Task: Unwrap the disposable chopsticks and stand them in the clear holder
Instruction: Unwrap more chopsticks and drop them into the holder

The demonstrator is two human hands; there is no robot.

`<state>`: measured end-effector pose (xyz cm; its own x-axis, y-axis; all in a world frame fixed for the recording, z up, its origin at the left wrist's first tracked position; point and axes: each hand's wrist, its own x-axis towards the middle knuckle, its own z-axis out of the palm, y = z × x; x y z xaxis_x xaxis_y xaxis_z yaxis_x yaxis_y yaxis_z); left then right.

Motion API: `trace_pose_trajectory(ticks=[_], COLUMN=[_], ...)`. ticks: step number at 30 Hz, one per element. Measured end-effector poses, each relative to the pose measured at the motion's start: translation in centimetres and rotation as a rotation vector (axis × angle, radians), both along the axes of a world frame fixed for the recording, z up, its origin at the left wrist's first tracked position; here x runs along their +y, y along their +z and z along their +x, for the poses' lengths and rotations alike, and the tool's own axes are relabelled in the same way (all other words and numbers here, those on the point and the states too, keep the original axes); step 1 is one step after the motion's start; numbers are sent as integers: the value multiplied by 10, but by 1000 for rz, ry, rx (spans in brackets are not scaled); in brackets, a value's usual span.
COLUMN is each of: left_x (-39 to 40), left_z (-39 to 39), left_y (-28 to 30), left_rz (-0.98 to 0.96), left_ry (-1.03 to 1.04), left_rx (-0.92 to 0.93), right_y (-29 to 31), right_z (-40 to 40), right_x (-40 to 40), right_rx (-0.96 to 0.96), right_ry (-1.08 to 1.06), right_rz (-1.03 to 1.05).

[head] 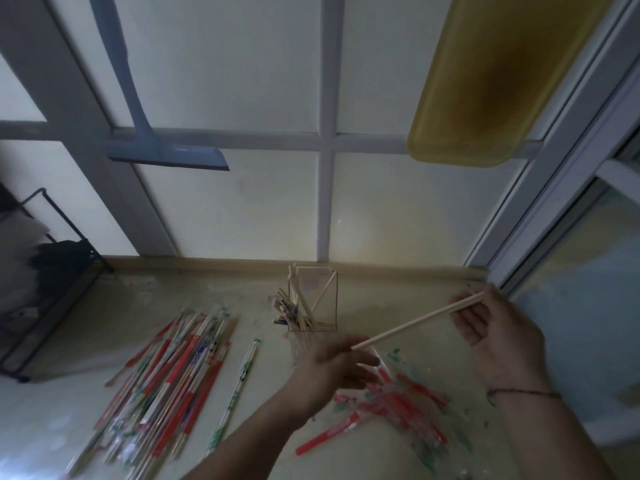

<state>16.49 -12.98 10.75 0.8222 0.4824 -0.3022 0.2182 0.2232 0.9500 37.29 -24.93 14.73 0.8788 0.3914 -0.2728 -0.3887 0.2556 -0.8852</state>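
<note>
Above the middle of the worktop (86, 327) you hold a bare pair of chopsticks (415, 322) slanting between your two hands. Your right hand (491, 327) pinches the upper end, thumb and fingertips closed on the sticks while the palm faces you. Your left hand (337, 367) is at the lower end; it is blurred, so you cannot tell whether its grip is closed on the tip or merely touching it.

The clear holder (317, 301) stands just behind the pair, near the raised back edge of the worktop and close under the window frame (327, 202). Several unwrapped sticks already lean inside it, with a few coloured ends poking out on its left side. The open air between the holder's rim and your right hand is free.

To your left lies a broad heap of wrapped chopsticks (173, 382), red, green and blue sleeves fanned toward the near edge, and one green-printed pair (242, 375) lies apart just right of it. Under and between your forearms sits a litter of torn wrappers (398, 407), red strips and clear film, spreading to the near right.

A black wire rack (45, 271) bounds the far left of the worktop. On the window hang a blue squeegee (166, 150) and a yellow tray (485, 98), both well above the holder.
</note>
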Motion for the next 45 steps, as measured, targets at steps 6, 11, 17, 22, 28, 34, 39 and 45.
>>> trace_pose_trajectory(ticks=[6, 11, 17, 22, 28, 34, 39, 45], left_x=[14, 23, 31, 39, 42, 33, 34, 48], left_z=[-26, -45, -61, -64, -70, -71, -73, -72], left_y=[28, 25, 19, 11, -6, -21, -32, -36], left_rz=[-587, -613, -565, -352, -366, -476, -601, -484], left_ry=[102, 90, 179, 246, 214, 187, 140, 229], left_rx=[-322, -403, -415, -294, -177, -143, -188, -74], right_y=[0, 13, 29, 20, 15, 11, 5, 7], right_z=[-26, -42, -64, -101, -100, -97, -98, -76], right_x=[31, 52, 70, 74, 78, 82, 86, 91], right_rx=[-35, -79, -127, -248, -243, -434, -528, -647], right_ry=[22, 57, 138, 296, 164, 147, 151, 65], right_rz=[9, 26, 84, 21, 1, -66, -90, -45])
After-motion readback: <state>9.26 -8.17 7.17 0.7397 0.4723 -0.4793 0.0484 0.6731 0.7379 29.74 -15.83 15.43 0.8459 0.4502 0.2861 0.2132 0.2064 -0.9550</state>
